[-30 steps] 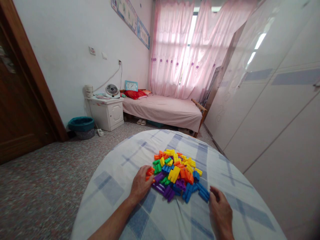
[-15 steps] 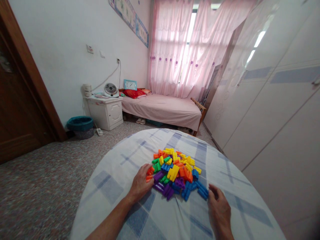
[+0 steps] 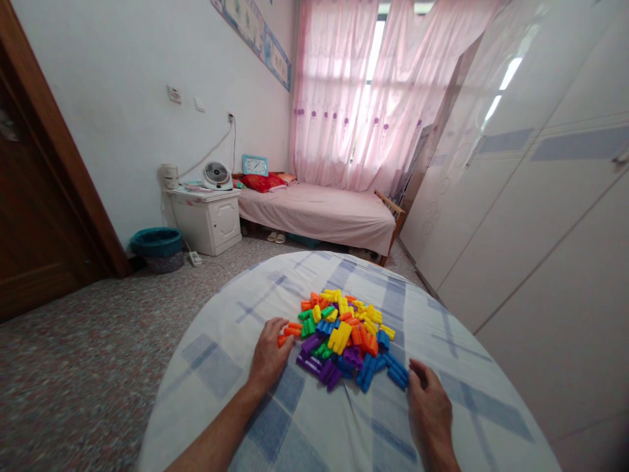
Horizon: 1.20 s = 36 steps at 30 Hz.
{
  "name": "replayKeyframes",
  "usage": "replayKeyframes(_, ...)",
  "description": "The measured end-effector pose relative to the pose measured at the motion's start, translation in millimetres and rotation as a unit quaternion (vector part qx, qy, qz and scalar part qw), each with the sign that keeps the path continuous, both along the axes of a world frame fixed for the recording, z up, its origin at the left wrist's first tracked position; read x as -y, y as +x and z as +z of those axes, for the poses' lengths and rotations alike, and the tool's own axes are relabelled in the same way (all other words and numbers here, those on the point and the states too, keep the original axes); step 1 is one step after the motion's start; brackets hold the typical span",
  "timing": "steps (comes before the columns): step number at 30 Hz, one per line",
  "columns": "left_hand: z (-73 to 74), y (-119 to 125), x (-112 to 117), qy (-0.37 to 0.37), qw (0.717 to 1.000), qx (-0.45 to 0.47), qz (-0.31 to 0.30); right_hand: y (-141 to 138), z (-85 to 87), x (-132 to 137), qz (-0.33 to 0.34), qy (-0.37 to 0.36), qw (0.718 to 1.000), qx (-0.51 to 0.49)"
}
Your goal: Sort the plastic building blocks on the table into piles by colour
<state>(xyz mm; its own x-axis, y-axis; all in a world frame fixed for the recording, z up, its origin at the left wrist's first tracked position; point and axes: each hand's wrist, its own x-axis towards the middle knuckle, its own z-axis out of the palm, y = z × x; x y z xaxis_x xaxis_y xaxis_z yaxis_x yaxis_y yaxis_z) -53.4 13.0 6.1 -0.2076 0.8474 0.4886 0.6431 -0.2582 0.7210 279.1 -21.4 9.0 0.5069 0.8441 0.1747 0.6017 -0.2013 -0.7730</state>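
A heap of colourful plastic tube-shaped building blocks lies on the table; a yellow block (image 3: 339, 338) is on top, with purple blocks (image 3: 309, 362) along its near left side. At the heap's left edge my left hand (image 3: 270, 354) is closed on an orange block (image 3: 291, 332), pinched between thumb and fingers. My right hand (image 3: 430, 403) rests on the cloth at the right edge, fingers loosely curled and apart. Its fingertips are beside the end of a blue block (image 3: 397, 372); whether they touch it is hard to tell.
The round table wears a blue-and-white checked cloth (image 3: 211, 406). Beyond it stand a bed (image 3: 319, 210), a white cabinet (image 3: 221, 226) with a fan (image 3: 217, 174), and a teal-lined bin (image 3: 157, 244). A tall white wardrobe (image 3: 531, 216) lines the right side.
My left hand has moved a little left, away from the heap, drawing the orange block with it. My right hand stays in nearly the same place.
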Motion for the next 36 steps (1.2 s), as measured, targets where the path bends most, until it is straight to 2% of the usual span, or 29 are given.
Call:
replayKeyframes(5,0.0,-21,-11,0.032,0.993,-0.02,0.113,-1,1.0,0,-0.004,-0.01,1.0,0.001)
replayKeyframes(8,-0.6,-34,-13,-0.004,0.981,-0.097,0.166,0,-0.5,0,0.0,-0.004,1.0,0.004)
replayKeyframes(11,-3.7,-40,-13,-0.058,0.978,-0.162,0.122,1,-2.6,-1,0.001,-0.005,1.0,0.007)
replayKeyframes(14,-4.1,-40,-11,-0.067,0.978,-0.18,0.083,2,-4.8,-2,0.002,-0.004,1.0,0.007)
replayKeyframes(19,5.2,-36,-7,-0.066,0.956,-0.235,0.163,3,-6.5,-3,0.003,0.006,1.0,0.01)
replayKeyframes(23,9.6,-31,-3,-0.092,0.94,-0.281,0.172,1,-2.4,-2,0.003,0.007,1.0,0.013)
replayKeyframes(25,9.7,-27,-3,-0.069,0.944,-0.273,0.173,-1,0.0,-1,0.001,0.007,1.0,0.012)
replayKeyframes(27,8.6,-22,-3,-0.012,0.957,-0.249,0.145,-2,1.3,0,0.004,0.009,1.0,0.009)
replayKeyframes(29,6.1,-15,-3,0.031,0.973,-0.217,0.072,-2,1.1,0,0.005,0.012,1.0,0.007)
replayKeyframes(33,-0.7,1,0,0.023,0.981,-0.177,-0.08,-1,-0.6,0,0.0,0.014,1.0,0.018)
replayKeyframes(36,-3.9,5,1,0.023,0.977,-0.178,-0.111,-1,-0.9,0,0.002,0.01,1.0,0.025)
